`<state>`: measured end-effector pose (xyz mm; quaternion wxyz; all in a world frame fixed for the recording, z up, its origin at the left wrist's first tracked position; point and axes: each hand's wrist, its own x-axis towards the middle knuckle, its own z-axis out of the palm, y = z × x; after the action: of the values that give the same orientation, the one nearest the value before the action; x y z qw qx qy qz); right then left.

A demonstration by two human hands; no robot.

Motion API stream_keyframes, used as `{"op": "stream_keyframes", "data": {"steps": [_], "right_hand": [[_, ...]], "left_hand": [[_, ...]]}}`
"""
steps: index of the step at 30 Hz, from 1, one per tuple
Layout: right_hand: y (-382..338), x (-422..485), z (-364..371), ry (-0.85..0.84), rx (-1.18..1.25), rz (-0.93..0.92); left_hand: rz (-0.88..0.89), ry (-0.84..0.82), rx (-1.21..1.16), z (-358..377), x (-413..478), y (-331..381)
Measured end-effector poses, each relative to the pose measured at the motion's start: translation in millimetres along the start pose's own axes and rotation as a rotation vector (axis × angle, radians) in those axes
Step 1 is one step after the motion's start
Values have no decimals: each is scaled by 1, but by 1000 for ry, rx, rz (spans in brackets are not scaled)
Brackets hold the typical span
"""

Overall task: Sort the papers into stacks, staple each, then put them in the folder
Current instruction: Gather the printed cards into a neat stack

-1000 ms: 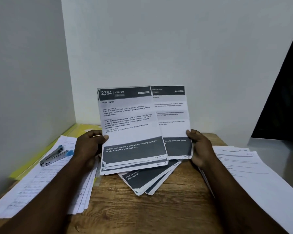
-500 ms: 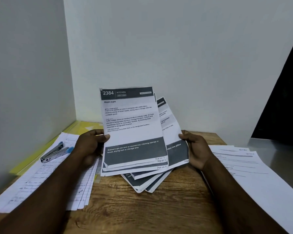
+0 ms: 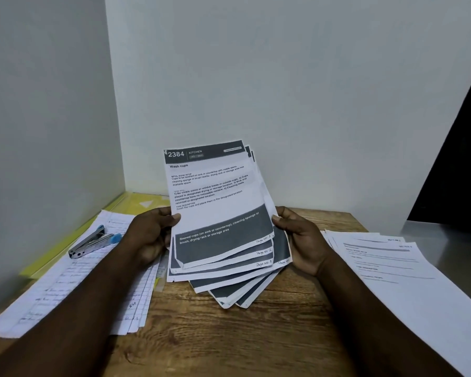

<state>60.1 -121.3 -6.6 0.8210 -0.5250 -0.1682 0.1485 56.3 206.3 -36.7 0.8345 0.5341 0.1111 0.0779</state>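
Left grip [image 3: 150,236] and right grip [image 3: 303,240] each pinch a side edge of the fanned papers [image 3: 215,202], held upright over the wooden counter [image 3: 229,338]. The stapler [image 3: 93,242] rests on handwritten pages [image 3: 65,289] at left, near the yellow folder [image 3: 132,202]

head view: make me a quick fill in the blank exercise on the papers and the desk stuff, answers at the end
1. The left hand and right hand hold fanned printed papers whose front sheet is headed "Wash ____".
2. That sheet's header number is ____.
3. The stapler lies on handwritten pages on the person's ____ side.
4. The folder partly under those pages is ____ in colour.
Missing words: cups; 2384; left; yellow.
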Motion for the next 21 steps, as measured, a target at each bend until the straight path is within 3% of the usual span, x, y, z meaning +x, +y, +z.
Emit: {"op": "stream_keyframes", "data": {"steps": [12, 16, 21], "right_hand": [[7, 0, 3, -42, -96, 40], [10, 0, 6, 52, -327, 28], [13, 4, 9, 171, -411, -18]], "left_hand": [[154, 90, 22, 11, -10, 5], [148, 44, 23, 17, -14, 4], [159, -42, 28, 23, -18, 4]]}}
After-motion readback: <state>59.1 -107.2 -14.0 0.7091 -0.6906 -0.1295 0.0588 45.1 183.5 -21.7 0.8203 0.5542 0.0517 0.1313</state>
